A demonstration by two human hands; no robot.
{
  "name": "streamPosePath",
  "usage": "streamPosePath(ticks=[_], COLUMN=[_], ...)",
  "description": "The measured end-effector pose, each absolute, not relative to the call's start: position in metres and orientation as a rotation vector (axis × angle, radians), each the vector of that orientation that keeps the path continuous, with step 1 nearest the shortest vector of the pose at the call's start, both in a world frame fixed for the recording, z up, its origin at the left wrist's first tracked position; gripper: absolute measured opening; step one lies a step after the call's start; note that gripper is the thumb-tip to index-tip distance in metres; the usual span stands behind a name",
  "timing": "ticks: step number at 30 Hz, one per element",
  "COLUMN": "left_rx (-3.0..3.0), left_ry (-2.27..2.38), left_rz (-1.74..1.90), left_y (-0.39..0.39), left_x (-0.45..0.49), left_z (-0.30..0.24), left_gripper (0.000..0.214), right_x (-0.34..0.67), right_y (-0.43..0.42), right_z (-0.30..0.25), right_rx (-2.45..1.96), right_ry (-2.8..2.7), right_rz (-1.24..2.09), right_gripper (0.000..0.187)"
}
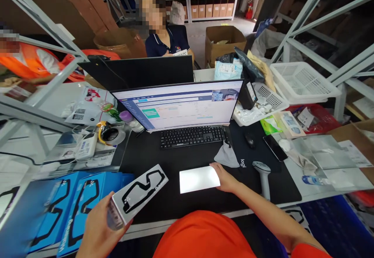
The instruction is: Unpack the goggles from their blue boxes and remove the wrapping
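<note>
My left hand (101,227) is closed around one end of a white box (142,192) printed with a black goggle-shaped outline. The box is tilted above the front left of the black desk mat (169,207). In my right hand (224,178), the fingers grip the right edge of a bright white rectangle (199,179), flat like a card; glare hides any print on it. Just behind that hand lies a grey cloth (227,155). Blue boxes (84,207) with the same outline stand to the left of the white box.
A monitor (187,106) and a keyboard (191,136) stand ahead. Right of my right hand are a barcode scanner (263,176), a mouse (249,140) and a phone (275,148). White baskets (305,79) sit back right. A tape dispenser (109,134) lies left. A person in dark blue (166,42) sits opposite.
</note>
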State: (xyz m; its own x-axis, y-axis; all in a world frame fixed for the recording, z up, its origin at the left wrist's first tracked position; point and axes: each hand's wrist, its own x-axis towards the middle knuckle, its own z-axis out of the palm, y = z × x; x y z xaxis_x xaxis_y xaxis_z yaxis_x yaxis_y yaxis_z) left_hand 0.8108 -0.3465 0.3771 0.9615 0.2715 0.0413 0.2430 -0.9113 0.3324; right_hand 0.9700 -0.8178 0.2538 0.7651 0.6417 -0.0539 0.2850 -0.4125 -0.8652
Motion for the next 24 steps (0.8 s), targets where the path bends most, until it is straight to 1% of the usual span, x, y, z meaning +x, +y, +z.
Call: streamPosePath(ticks=[2, 7, 12, 14, 18, 20, 22, 24], left_rx=[2.814, 2.775, 2.719, 2.697, 2.698, 2.735, 2.793, 2.858], left_ry=[0.454, 0.625, 0.724, 0.644, 0.467, 0.507, 0.673, 0.879], left_rz=[0.174, 0.177, 0.213, 0.236, 0.264, 0.29, 0.344, 0.388], left_y=[-0.355, -0.39, -0.397, -0.391, -0.383, -0.39, -0.405, -0.423], left_x=[0.816, 0.843, 0.863, 0.866, 0.874, 0.88, 0.885, 0.891], left_z=[0.38, 0.378, 0.367, 0.36, 0.354, 0.359, 0.367, 0.375], left_gripper=[0.104, 0.109, 0.102, 0.102, 0.09, 0.087, 0.088, 0.094], right_x=[0.972, 0.974, 0.944, 0.926, 0.896, 0.886, 0.877, 0.873], right_y=[-0.815, -0.817, -0.818, -0.82, -0.826, -0.827, -0.826, -0.82], right_z=[0.261, 0.281, 0.274, 0.261, 0.23, 0.217, 0.211, 0.212], right_rx=[-2.013, -2.037, -2.113, -2.11, -2.09, -2.083, -2.062, -2.013], right_ry=[-0.69, -0.609, -0.598, -0.635, -0.701, -0.787, -0.889, -0.942], right_rz=[0.459, 0.395, 0.198, 0.144, 0.148, 0.22, 0.368, 0.541], right_gripper=[0.099, 0.103, 0.096, 0.085, 0.043, 0.037, 0.039, 0.039])
